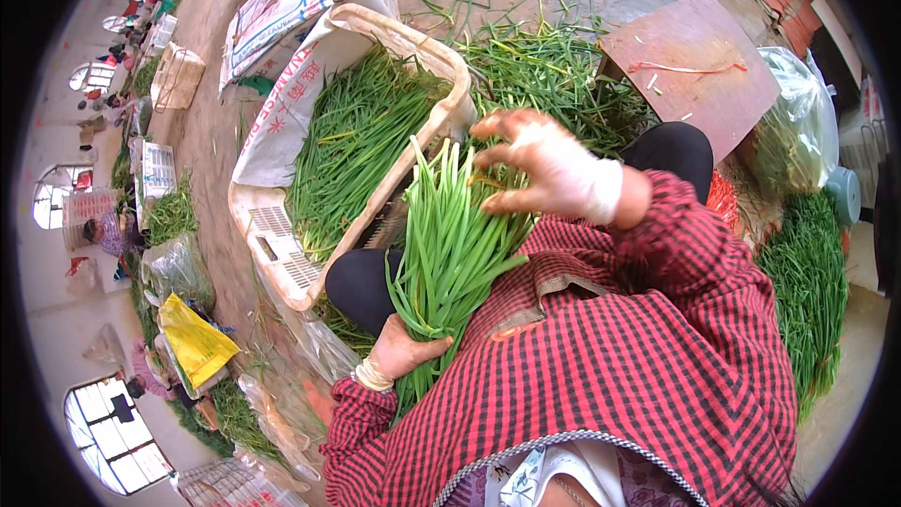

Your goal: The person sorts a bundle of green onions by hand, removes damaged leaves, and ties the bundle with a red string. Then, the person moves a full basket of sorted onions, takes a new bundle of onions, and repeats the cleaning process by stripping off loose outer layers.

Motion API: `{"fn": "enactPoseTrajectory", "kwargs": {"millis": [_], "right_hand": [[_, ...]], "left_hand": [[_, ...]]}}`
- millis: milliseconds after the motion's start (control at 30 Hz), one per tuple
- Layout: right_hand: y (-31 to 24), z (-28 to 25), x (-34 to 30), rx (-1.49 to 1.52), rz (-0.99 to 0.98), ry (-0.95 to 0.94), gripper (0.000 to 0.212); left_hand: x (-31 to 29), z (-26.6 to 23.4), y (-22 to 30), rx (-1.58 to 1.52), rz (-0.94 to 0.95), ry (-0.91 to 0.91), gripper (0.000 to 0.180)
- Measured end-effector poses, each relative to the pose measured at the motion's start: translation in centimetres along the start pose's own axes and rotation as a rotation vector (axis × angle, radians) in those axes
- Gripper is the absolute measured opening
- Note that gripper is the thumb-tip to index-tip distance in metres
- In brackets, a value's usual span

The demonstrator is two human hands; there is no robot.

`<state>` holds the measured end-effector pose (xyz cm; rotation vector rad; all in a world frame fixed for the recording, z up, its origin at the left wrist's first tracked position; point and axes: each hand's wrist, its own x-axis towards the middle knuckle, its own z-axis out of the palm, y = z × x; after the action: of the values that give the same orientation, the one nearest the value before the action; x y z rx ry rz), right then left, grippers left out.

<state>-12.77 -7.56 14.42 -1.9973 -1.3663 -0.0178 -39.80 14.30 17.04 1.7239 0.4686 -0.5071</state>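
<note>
The left hand [399,349] is closed around the lower stems of a bunch of green chives [450,244], which stands upright over the person's lap, tips fanning up toward the crate. The right hand [549,169], in a thin pale glove, is spread wide with fingers curled, resting on the tops of the leaves and holding nothing firmly.

The grip sits low on the bunch, so the long leaves could splay and slip out sideways, likely falling onto the floor among the loose chives [554,75] already scattered there. A hard pull from the right hand could also snap the thin leaves.

Just beside the bunch, a white crate [282,263] lined with a printed sack holds more chives. A reddish wooden board [694,66] lies near, with 1 clear plastic bag [798,122] beyond it. Another pile of chives [812,282] lies at the right.
</note>
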Motion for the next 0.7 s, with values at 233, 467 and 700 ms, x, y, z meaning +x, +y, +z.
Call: {"fn": "enactPoseTrajectory", "kwargs": {"millis": [233, 467, 700], "right_hand": [[0.3, 0.0, -0.5, 0.789, 0.086, 0.182, 0.008], [12.0, -3.9, -3.2, 0.209, 0.589, 0.339, 0.034], [-0.2, 0.8, -0.1, -0.107, 0.096, 0.026, 0.039]], "left_hand": [[-0.7, 0.0, -0.6, -0.105, -0.035, 0.034, 0.04], [-0.8, -0.3, -1.9, -0.117, 0.0, 0.094, 0.05], [-0.3, 0.5, -1.0, 0.054, 0.014, 0.129, 0.037]]}}
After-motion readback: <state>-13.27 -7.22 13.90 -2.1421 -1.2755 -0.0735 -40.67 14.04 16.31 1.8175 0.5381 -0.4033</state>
